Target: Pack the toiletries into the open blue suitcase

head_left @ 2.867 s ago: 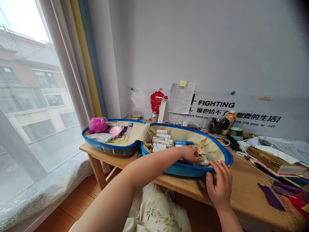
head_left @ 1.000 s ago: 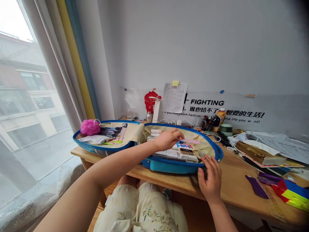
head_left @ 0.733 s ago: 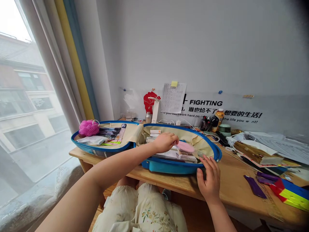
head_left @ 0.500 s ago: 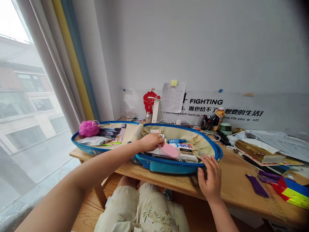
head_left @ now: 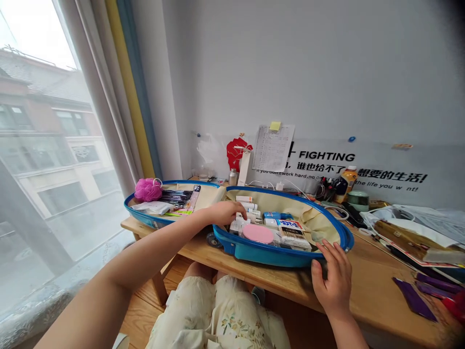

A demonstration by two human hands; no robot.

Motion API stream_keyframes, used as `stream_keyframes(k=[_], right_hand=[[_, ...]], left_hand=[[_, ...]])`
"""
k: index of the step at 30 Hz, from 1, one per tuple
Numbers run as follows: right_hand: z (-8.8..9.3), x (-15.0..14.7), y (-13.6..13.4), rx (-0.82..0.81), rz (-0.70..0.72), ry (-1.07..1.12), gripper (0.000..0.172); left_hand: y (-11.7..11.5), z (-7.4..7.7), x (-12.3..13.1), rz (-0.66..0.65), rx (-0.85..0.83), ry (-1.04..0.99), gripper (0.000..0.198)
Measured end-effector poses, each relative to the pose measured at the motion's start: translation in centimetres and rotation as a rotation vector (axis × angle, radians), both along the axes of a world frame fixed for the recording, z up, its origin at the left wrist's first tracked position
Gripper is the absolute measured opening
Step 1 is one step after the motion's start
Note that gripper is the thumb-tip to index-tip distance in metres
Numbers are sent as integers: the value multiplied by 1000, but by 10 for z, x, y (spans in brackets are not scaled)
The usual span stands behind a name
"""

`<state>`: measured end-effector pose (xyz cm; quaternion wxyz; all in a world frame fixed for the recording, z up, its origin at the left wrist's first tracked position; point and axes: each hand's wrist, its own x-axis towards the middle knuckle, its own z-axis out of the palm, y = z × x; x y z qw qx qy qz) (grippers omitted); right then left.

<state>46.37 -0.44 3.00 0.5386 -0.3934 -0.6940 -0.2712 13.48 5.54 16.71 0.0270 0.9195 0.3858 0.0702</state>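
An open blue suitcase point(head_left: 269, 259) lies spread in two halves on the wooden desk. My left hand point(head_left: 229, 213) hangs over the left end of its right half, fingers loosely bent and nothing visible in them. Close to the fingertips are several white bottles point(head_left: 250, 206). Below them a pink oval pad point(head_left: 257, 233) lies flat in clear wrapping. To its right sit a pack of cotton swabs point(head_left: 293, 235) and a blue bottle point(head_left: 278, 215). My right hand point(head_left: 332, 276) is at the suitcase's right front rim, fingers spread over the edge.
The suitcase's left half holds a pink bath puff point(head_left: 148, 190), dark pens or brushes point(head_left: 176, 196) and a white packet point(head_left: 154, 208). Along the wall stand an orange bottle point(head_left: 347, 184) and a green jar point(head_left: 358, 200). Purple wrappers point(head_left: 414, 298) lie at the right.
The pink pad was tilted at my left fingertips; now it lies flat, released. The view has turned slightly left. My right hand stays at the rim.
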Motion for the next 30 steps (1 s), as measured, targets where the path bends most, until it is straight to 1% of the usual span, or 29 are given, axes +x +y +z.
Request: stream_keyframes(k=[1,2,4,6,9,11,13,15,19,21,24,28,30], right_hand=[[0,0,0,-1,-2,3,43],[-1,0,1,-2,-3,5,43],[-1,1,1,-9,-4,2,42],[-2,1,1,-14,-7,0,42],[-2,1,1,-11,-9,6,41],[-3,1,2,-15,-10,9,40],[-3,2,2,-21,-14,13,39],[-2,1,2,-20,-18,11,39],[0,0,1,7,-19,-9,39],[0,0,1,16,-22,-15,39],[0,0,0,10,-27,-1,38],[-2,1,1,-17,-27,8,40],[-2,2,1,-18,-19,4,41]], left_hand=[[-2,2,-9,43,30,-51,49],[-3,4,-20,115,58,-87,48],[-3,8,-50,348,101,-136,46],[0,12,-86,619,116,-121,44],[4,15,-143,884,117,-85,40],[4,13,-174,1021,108,-65,39],[1,9,-197,1123,104,-54,39],[-2,5,-213,1221,124,-57,43],[-8,1,-233,1437,200,-90,63],[-9,0,-242,1511,205,-98,68],[-10,-3,-253,1553,177,-82,72],[-7,-6,-256,1537,185,-20,70],[-4,-6,-251,1477,223,26,64]])
